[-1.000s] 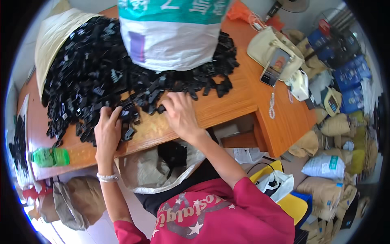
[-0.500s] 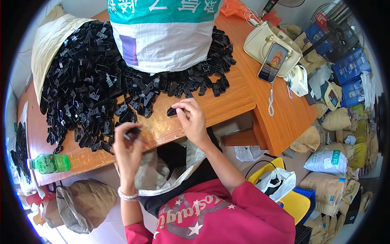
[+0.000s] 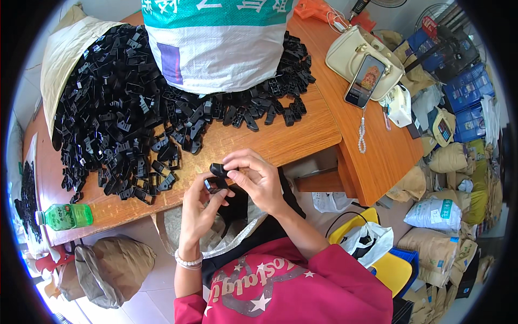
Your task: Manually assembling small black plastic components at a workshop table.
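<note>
My left hand and my right hand meet at the near edge of the wooden table. Together they pinch small black plastic parts: one piece sits under my right fingertips, another against my left fingers. Whether the pieces are joined I cannot tell. A big heap of the same black plastic parts covers the table to the left and behind, spilling around a large white and green woven sack.
A green bottle lies at the table's left front corner. A cream handbag with a phone leaning on it stands at the right. An open grey bag hangs below the table edge. Sacks and boxes crowd the floor to the right.
Both hands left the heap, each lifting a black part, and have come together in front of me at the table edge. The view has shifted slightly downward.
</note>
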`<action>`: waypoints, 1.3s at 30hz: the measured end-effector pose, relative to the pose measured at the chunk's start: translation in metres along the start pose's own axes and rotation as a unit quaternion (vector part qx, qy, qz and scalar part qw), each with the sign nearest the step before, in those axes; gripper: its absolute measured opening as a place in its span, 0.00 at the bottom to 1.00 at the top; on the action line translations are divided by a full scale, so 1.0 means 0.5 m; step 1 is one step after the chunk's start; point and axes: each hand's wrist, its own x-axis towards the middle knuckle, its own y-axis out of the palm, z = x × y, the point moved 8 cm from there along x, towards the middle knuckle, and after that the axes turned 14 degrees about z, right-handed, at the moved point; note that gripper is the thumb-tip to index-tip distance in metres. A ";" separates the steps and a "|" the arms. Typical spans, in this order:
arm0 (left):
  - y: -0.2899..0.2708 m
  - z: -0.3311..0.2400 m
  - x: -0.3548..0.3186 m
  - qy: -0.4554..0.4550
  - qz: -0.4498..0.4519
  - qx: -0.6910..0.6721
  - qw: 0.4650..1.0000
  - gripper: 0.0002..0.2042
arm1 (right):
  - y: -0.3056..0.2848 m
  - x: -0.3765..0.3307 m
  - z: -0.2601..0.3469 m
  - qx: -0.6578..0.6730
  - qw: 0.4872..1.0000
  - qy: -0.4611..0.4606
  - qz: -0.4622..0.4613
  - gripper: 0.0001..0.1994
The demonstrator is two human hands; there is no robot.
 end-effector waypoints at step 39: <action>-0.022 0.003 -0.019 -0.014 -0.014 -0.025 0.999 0.14 | 0.044 -0.020 0.082 -0.299 0.944 -0.139 0.010 0.15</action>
